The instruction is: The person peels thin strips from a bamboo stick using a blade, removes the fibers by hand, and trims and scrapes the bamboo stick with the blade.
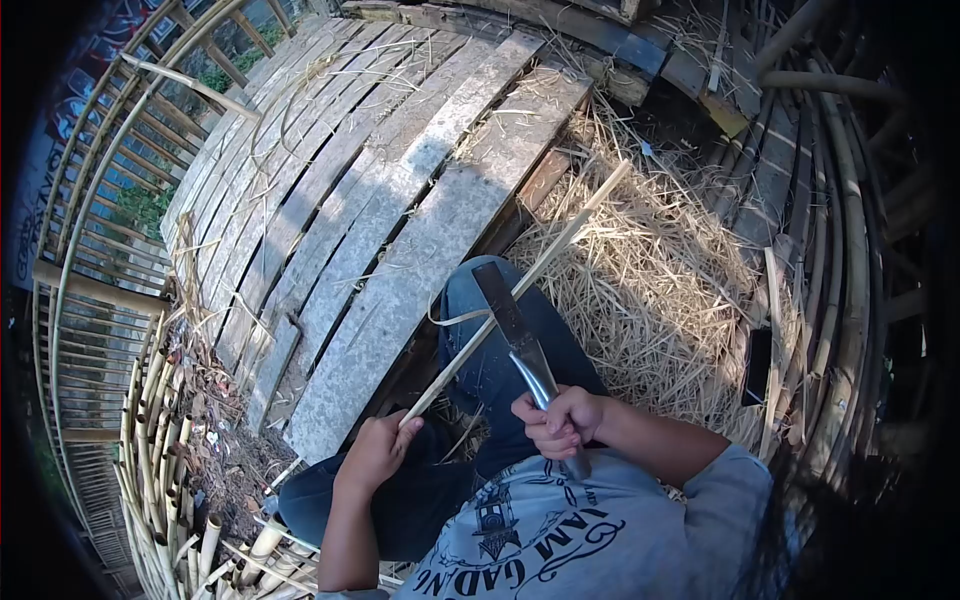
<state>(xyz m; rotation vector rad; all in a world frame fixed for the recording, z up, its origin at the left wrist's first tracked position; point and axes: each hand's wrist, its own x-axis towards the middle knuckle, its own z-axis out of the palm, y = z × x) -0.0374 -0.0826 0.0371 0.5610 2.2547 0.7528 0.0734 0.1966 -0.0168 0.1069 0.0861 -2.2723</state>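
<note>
My left hand (pixel 378 452) is closed round the lower end of a long, pale bamboo strip (pixel 570 232), which slants up and to the right. A machete-like knife (pixel 512 318) with a dark, blunt-ended blade and a shiny metal handle is gripped in my right hand (pixel 560 422). The blade lies beside the strip near its middle and seems to touch or cross it; the exact contact is unclear. A thin curled shaving (pixel 460 319) hangs off the strip to the left of the blade. Both tools are above my bent knee.
A weathered plank platform (pixel 370 210) spreads ahead and left. Bamboo shavings (pixel 660 300) are heaped at the right. Cut bamboo poles (pixel 150 450) stand at the lower left, by a bamboo fence (pixel 110 290). Long poles (pixel 845 220) line the right side, near a dark phone-like object (pixel 758 366).
</note>
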